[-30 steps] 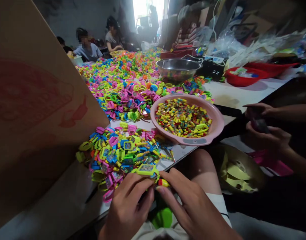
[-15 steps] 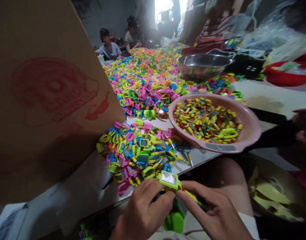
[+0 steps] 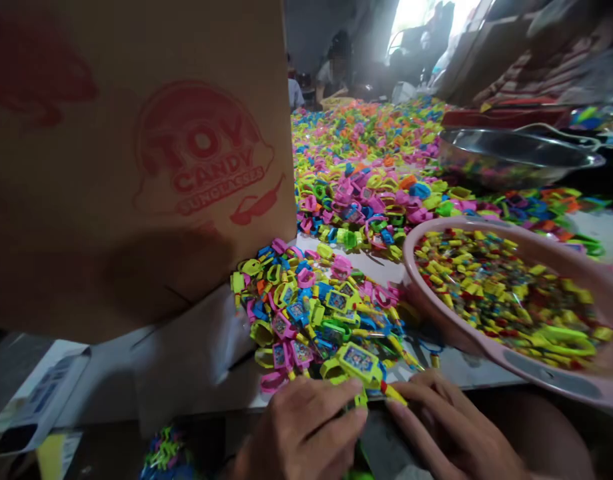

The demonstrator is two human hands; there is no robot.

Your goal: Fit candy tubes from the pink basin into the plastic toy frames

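My left hand [image 3: 306,430] is closed around the strap of a yellow-green toy watch [image 3: 357,362] at the table's near edge. Beside it, my right hand [image 3: 449,433] pinches a thin yellow stick with a red tip [image 3: 393,393] against the watch. Both hands sit just in front of a small heap of toy watches [image 3: 311,307] in pink, blue, yellow and green. A pink basin [image 3: 526,370] full of small yellow and red sticks stands to the right of that heap.
A brown cardboard box [image 3: 136,167] printed "TOY CANDY" stands at the left. A long pile of coloured toy watches [image 3: 366,167] covers the table behind. A steel bowl [image 3: 516,153] sits at the back right. People sit at the far end [image 3: 336,73].
The view has swung to the left, so the box, heap and basin sit further right in frame. My hands stay together on the yellow-green watch, tilting it; the other person's hands at right are out of view.
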